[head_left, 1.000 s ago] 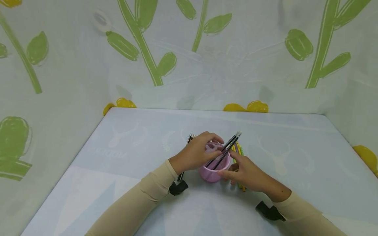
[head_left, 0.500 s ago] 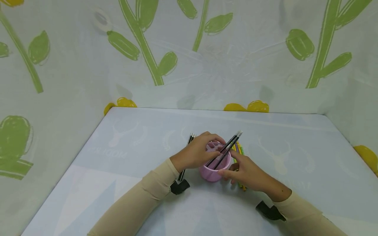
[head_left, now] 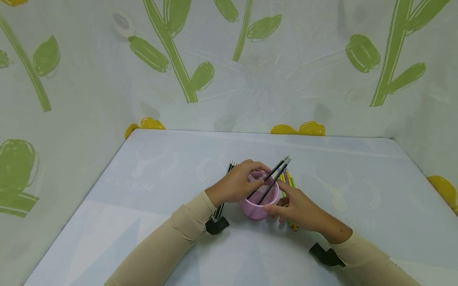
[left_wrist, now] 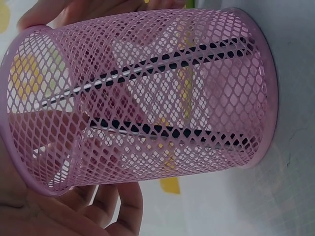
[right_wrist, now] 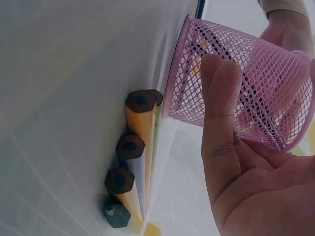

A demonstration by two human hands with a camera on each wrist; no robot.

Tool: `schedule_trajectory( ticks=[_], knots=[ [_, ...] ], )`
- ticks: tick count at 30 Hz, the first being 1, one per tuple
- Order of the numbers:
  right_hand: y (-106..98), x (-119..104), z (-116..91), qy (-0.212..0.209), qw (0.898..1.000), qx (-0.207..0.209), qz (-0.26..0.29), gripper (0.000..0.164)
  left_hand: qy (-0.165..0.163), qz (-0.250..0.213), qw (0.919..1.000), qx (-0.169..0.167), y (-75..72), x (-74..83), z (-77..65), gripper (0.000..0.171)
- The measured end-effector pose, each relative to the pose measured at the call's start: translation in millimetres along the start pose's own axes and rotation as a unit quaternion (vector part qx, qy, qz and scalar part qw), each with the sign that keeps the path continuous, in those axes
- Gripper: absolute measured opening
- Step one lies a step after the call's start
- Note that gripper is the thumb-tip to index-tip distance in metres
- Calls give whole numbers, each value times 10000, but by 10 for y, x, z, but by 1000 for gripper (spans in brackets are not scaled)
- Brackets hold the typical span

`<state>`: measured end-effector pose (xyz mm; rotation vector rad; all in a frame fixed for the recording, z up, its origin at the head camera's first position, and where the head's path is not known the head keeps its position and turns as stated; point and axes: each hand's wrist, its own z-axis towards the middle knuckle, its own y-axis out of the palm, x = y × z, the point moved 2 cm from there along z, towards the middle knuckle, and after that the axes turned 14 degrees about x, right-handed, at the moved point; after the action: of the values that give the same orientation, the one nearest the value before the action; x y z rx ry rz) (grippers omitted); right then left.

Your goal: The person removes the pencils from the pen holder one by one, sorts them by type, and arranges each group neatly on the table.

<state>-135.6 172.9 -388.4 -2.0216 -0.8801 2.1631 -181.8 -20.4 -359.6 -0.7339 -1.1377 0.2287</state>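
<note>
A pink mesh pencil holder (head_left: 255, 211) stands upright on the table between the hands. Two black pencils (head_left: 269, 189) lean inside it, their light ends jutting past the far right rim. My left hand (head_left: 234, 183) reaches over the holder from the left, thumb and index finger pinching one leaning pencil. From the right, my right hand (head_left: 298, 208) grips the holder, thumb at the front rim and index finger farther back. Through the mesh in the left wrist view, both pencils (left_wrist: 197, 132) reach down to the base. Part of the far rim is hidden behind the left hand.
Several coloured pencils (head_left: 290, 178) lie just right of the holder, partly under the right hand; their blunt ends (right_wrist: 132, 146) show in the right wrist view. More black pencils (head_left: 230, 166) lie beneath the left wrist. Patterned walls (head_left: 229, 79) border the table.
The pinched pencil has shifted slightly to the left along with my left thumb, and the pencils' upper ends sit a little farther left. My right hand and the holder stay nearly in place.
</note>
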Motion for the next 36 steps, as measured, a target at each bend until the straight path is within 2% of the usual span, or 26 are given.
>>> schedule_trajectory(
  ticks=[11, 16, 21, 27, 36],
  knots=[
    [-12, -15, -15, 198, 9998, 37, -48, 81, -97, -225, 9993, 266, 8, 13, -21, 27],
    [-10, -23, -40, 320, 9995, 35, -2, 87, 13, -116, 9984, 555, 28, -11, -27, 24],
    [-10, -26, -47, 245, 9997, 53, -5, 87, 212, -177, 9951, 946, 19, -17, -23, 20],
    [-7, -16, -28, 244, 9997, 48, -22, 85, 236, -318, 9918, 1212, -64, 1, -16, 18],
    [-6, -33, 1, 249, 9997, 39, -59, 84, 369, -490, 9852, 1599, -288, 56, -1, 20]
  ],
)
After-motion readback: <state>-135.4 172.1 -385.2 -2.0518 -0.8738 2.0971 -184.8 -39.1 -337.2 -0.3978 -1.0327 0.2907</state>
